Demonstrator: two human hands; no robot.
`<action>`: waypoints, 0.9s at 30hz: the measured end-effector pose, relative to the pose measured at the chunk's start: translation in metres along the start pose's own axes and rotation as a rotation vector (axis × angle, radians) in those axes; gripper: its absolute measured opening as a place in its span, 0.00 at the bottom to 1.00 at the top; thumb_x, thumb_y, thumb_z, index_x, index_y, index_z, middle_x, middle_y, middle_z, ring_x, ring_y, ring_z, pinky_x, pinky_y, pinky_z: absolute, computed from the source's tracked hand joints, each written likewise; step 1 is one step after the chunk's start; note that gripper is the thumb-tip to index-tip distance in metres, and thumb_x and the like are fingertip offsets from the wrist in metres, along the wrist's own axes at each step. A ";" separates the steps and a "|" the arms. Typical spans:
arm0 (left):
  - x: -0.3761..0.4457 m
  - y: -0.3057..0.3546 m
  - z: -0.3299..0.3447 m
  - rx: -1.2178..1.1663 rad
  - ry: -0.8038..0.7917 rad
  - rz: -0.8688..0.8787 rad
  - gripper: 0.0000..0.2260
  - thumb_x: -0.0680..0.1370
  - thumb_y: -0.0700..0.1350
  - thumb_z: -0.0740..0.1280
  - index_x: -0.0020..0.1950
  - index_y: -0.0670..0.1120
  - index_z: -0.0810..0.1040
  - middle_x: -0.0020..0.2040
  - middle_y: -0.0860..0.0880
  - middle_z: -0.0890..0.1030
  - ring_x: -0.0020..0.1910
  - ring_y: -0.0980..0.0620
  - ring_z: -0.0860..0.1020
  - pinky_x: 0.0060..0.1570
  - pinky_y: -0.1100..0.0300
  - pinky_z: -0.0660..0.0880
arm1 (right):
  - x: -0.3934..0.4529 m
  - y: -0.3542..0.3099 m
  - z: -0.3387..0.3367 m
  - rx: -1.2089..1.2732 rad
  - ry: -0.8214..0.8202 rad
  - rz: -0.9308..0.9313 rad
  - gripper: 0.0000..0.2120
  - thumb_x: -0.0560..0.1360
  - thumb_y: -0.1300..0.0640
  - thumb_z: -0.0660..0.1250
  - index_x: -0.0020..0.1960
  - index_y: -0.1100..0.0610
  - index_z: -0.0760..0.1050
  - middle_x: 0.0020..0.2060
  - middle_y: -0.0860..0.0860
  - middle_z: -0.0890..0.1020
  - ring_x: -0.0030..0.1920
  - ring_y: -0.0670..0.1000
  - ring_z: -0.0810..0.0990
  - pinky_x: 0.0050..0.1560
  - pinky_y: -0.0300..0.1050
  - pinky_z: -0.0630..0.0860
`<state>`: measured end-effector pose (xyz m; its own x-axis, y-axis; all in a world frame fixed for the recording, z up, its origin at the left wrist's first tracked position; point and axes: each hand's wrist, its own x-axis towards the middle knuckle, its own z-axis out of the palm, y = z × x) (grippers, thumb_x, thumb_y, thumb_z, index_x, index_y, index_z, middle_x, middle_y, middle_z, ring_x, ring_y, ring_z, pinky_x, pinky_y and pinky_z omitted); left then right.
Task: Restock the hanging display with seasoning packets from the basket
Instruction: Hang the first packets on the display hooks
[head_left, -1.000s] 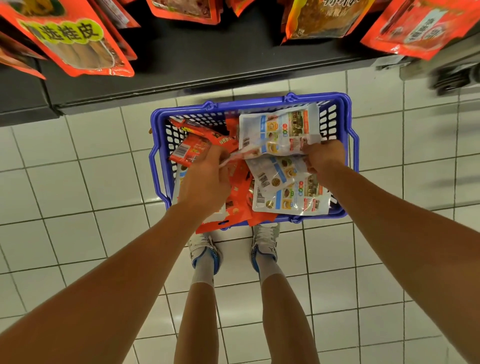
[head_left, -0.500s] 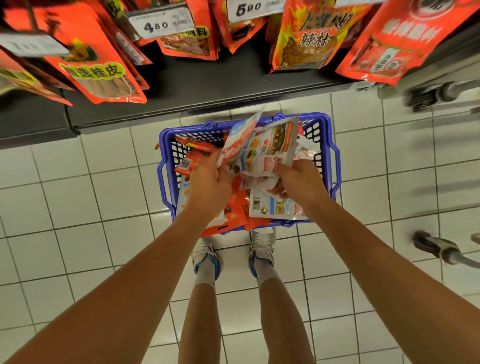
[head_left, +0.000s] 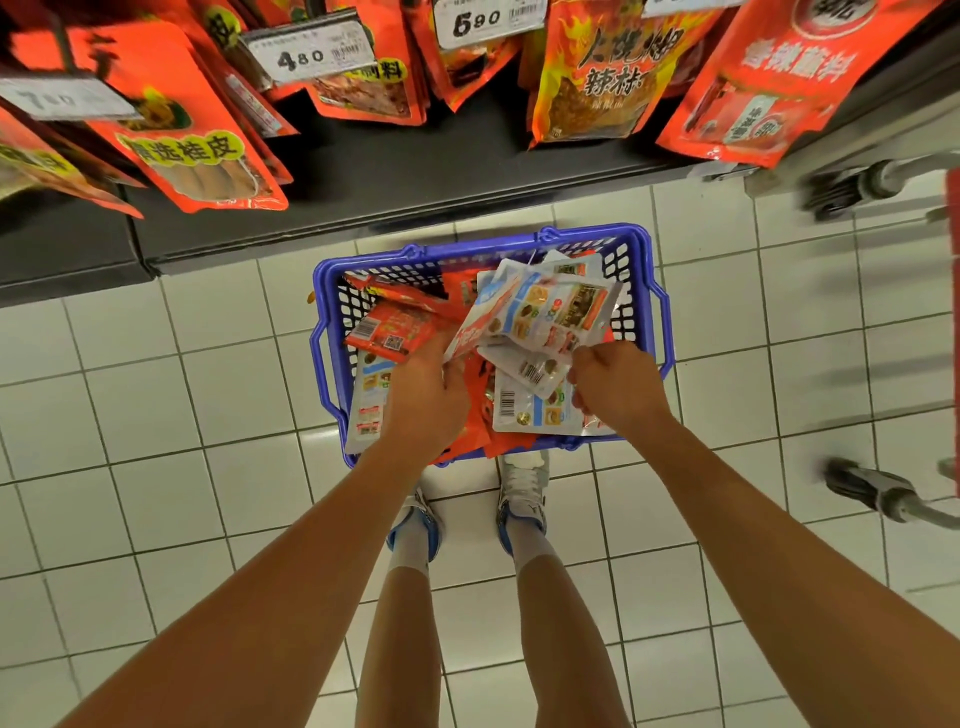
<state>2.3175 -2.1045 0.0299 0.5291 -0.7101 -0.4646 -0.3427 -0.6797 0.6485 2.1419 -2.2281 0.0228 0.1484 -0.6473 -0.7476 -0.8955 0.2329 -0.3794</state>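
Observation:
A blue plastic basket (head_left: 641, 244) stands on the tiled floor in front of my feet, filled with red and white seasoning packets. My left hand (head_left: 423, 397) and my right hand (head_left: 615, 389) both grip a fanned bunch of white packets (head_left: 550, 312) lifted above the basket. A red packet (head_left: 389, 330) lies at the basket's left, beside my left hand. More white packets (head_left: 530, 410) lie flat under my right hand. The hanging display (head_left: 597, 78) of red and orange packets fills the top of the view.
Price tags reading 4.80 (head_left: 306, 54) and 6.80 (head_left: 485, 18) hang on the pegs. A dark shelf base (head_left: 363, 171) runs under the display. Cart wheels (head_left: 857, 488) and a metal frame (head_left: 878, 182) stand at the right. White floor tiles surround the basket.
Both hands gathered the white packets out of the basket into one bunch and raised it. My view tilted up, showing more of the display.

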 end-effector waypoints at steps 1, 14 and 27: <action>0.001 -0.001 0.001 -0.007 -0.008 -0.001 0.16 0.84 0.41 0.62 0.72 0.50 0.73 0.51 0.59 0.74 0.39 0.69 0.73 0.33 0.76 0.65 | 0.003 0.004 0.002 0.074 0.001 0.040 0.12 0.80 0.54 0.61 0.47 0.58 0.81 0.39 0.56 0.85 0.38 0.57 0.85 0.43 0.54 0.85; 0.009 -0.023 0.009 -0.003 -0.013 -0.008 0.17 0.84 0.41 0.62 0.73 0.49 0.73 0.54 0.60 0.73 0.49 0.62 0.72 0.39 0.76 0.63 | 0.047 0.009 0.037 0.622 0.035 0.429 0.07 0.79 0.51 0.70 0.53 0.54 0.78 0.42 0.54 0.85 0.38 0.52 0.86 0.31 0.45 0.82; 0.014 0.017 -0.016 -0.228 -0.381 -0.019 0.15 0.79 0.36 0.67 0.55 0.57 0.77 0.48 0.55 0.84 0.46 0.57 0.82 0.45 0.56 0.80 | -0.042 -0.066 -0.002 0.841 -0.164 0.002 0.16 0.73 0.60 0.65 0.29 0.48 0.82 0.32 0.47 0.85 0.37 0.47 0.84 0.45 0.49 0.85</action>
<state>2.3315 -2.1228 0.0439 0.1955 -0.7438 -0.6391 -0.1333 -0.6658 0.7341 2.1945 -2.2176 0.0802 0.2643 -0.5485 -0.7933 -0.2961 0.7366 -0.6080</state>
